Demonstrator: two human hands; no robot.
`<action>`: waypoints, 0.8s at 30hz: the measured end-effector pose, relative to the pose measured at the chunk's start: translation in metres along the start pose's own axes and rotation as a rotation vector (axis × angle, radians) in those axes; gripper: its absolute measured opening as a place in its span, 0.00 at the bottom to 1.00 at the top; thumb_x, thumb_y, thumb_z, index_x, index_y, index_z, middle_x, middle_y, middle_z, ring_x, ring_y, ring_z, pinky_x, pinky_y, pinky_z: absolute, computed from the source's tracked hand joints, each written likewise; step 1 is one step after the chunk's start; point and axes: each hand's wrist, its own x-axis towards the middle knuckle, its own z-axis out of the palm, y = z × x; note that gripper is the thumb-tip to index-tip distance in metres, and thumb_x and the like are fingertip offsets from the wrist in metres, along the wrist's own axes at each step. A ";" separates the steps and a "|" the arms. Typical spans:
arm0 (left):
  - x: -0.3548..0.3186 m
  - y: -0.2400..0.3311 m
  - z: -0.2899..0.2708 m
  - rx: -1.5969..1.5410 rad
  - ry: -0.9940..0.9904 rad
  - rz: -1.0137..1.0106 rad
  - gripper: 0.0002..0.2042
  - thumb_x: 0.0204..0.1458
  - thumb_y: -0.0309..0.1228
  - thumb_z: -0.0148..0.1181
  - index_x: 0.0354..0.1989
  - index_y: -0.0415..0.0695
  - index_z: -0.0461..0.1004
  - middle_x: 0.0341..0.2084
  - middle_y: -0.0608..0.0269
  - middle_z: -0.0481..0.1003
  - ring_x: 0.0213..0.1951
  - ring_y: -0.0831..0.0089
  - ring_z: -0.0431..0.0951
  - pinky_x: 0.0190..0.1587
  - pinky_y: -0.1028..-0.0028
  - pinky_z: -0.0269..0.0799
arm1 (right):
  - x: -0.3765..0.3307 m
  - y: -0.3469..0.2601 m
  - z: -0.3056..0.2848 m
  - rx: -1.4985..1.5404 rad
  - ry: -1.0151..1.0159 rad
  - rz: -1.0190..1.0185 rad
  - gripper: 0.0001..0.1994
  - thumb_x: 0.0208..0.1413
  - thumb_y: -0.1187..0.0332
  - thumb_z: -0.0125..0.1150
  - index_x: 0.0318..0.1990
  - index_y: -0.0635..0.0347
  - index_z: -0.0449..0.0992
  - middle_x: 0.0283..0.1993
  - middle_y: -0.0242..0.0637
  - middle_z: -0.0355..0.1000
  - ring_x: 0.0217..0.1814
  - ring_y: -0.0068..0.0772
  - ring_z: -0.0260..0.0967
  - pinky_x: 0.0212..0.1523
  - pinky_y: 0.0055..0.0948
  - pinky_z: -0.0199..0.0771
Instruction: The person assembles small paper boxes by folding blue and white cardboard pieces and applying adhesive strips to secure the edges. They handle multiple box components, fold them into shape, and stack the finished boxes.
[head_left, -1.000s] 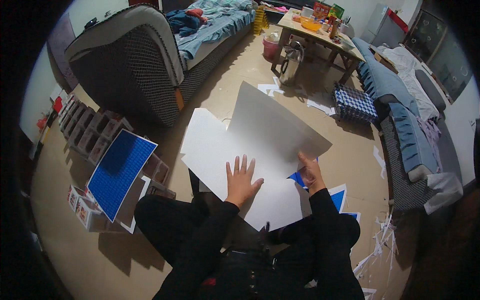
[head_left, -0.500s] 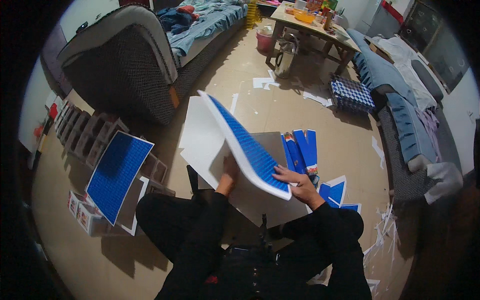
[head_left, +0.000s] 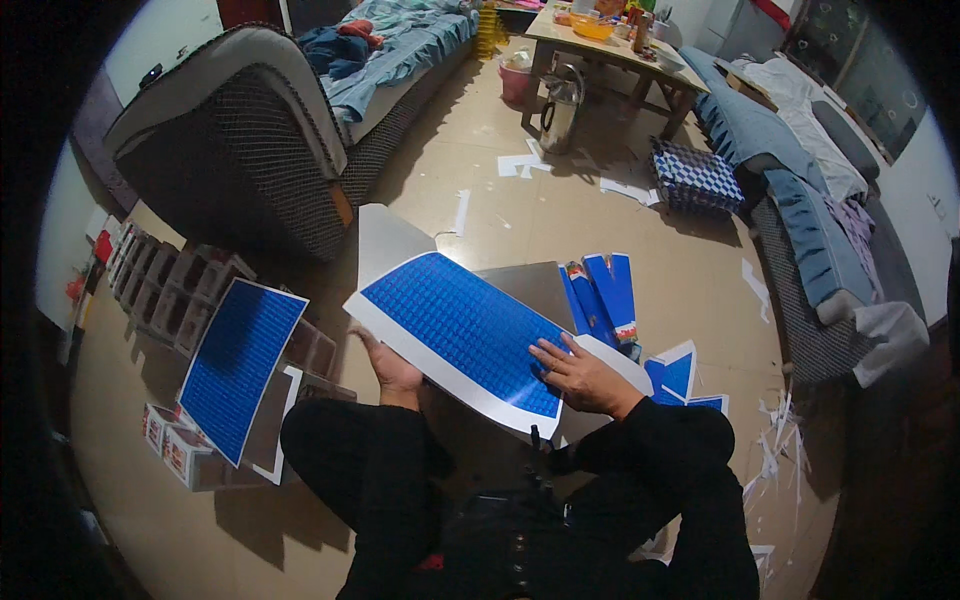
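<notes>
A white-bordered sheet with a blue grid pattern lies tilted over my lap, blue side up. My left hand holds its near left edge from below; the thumb sticks out beside the border and the fingers are hidden underneath. Across the sheet's right end, my right hand lies with its fingers stretched out on the blue face. Under the sheet and beyond it are pale grey-white boards or sheets. A second blue sheet leans on plastic boxes to my left.
Blue printed strips and blue offcuts lie to the right. Clear plastic boxes stand at the left. Paper scraps litter the floor. Farther off are a checked stool, a metal flask, a table and sofas.
The sheet has swung down from a steep, raised tilt to a flatter one, its blue face now fully showing. My left hand has moved left to its edge; my right hand stays on its right end.
</notes>
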 end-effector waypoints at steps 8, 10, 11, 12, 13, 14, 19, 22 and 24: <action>-0.005 -0.020 -0.045 0.431 0.420 0.156 0.18 0.59 0.34 0.58 0.55 0.40 0.67 0.45 0.58 0.73 0.45 0.65 0.76 0.50 0.63 0.73 | 0.035 0.026 -0.038 0.462 -0.441 0.397 0.18 0.51 0.84 0.53 0.47 0.55 0.75 0.57 0.48 0.70 0.58 0.49 0.69 0.55 0.40 0.73; -0.004 -0.021 -0.048 0.481 0.389 0.201 0.17 0.59 0.32 0.58 0.54 0.38 0.67 0.43 0.59 0.74 0.44 0.67 0.76 0.48 0.66 0.73 | 0.064 0.033 -0.038 0.384 -0.273 0.369 0.19 0.55 0.77 0.53 0.55 0.56 0.69 0.56 0.51 0.70 0.54 0.52 0.71 0.52 0.42 0.73; -0.006 -0.022 -0.048 0.502 0.416 0.195 0.17 0.59 0.31 0.58 0.54 0.38 0.67 0.44 0.59 0.74 0.44 0.68 0.76 0.48 0.67 0.73 | 0.082 0.029 -0.036 0.353 -0.159 0.339 0.21 0.57 0.73 0.53 0.59 0.57 0.66 0.58 0.54 0.68 0.57 0.53 0.68 0.55 0.43 0.71; -0.006 -0.023 -0.043 0.528 0.433 0.191 0.17 0.59 0.30 0.57 0.54 0.38 0.67 0.44 0.59 0.73 0.44 0.68 0.75 0.48 0.67 0.72 | 0.097 0.033 -0.017 0.286 -0.070 0.271 0.23 0.58 0.68 0.53 0.61 0.59 0.62 0.61 0.55 0.64 0.62 0.55 0.64 0.59 0.44 0.66; -0.005 -0.024 -0.037 0.558 0.448 0.187 0.16 0.59 0.28 0.57 0.54 0.37 0.67 0.45 0.59 0.73 0.44 0.69 0.75 0.48 0.68 0.72 | 0.115 0.042 0.011 0.221 0.024 0.204 0.26 0.60 0.64 0.53 0.64 0.62 0.58 0.65 0.57 0.60 0.66 0.57 0.59 0.64 0.44 0.61; -0.002 -0.029 -0.036 0.653 0.382 0.219 0.16 0.57 0.24 0.57 0.54 0.36 0.67 0.45 0.58 0.73 0.44 0.69 0.75 0.48 0.68 0.72 | 0.135 0.054 0.039 0.262 0.023 0.260 0.29 0.59 0.60 0.54 0.64 0.65 0.58 0.66 0.59 0.56 0.69 0.56 0.54 0.66 0.45 0.56; -0.007 -0.026 -0.034 0.817 0.438 0.237 0.19 0.52 0.17 0.58 0.53 0.34 0.67 0.45 0.58 0.73 0.45 0.68 0.75 0.51 0.69 0.70 | 0.213 0.028 0.076 0.090 0.140 0.451 0.36 0.59 0.50 0.53 0.66 0.68 0.55 0.70 0.59 0.51 0.74 0.53 0.46 0.70 0.49 0.46; -0.003 -0.027 -0.049 0.900 0.415 0.218 0.21 0.52 0.15 0.56 0.55 0.33 0.65 0.48 0.55 0.73 0.47 0.64 0.74 0.53 0.67 0.69 | 0.224 0.026 0.087 0.059 0.209 0.434 0.37 0.59 0.48 0.51 0.67 0.67 0.54 0.71 0.58 0.49 0.75 0.51 0.43 0.72 0.48 0.42; -0.002 -0.030 -0.046 0.808 0.411 0.171 0.23 0.52 0.14 0.54 0.58 0.34 0.62 0.51 0.53 0.71 0.50 0.63 0.73 0.54 0.67 0.68 | 0.212 0.029 0.092 0.108 0.258 0.403 0.38 0.59 0.46 0.49 0.68 0.68 0.53 0.72 0.57 0.47 0.76 0.51 0.40 0.73 0.46 0.38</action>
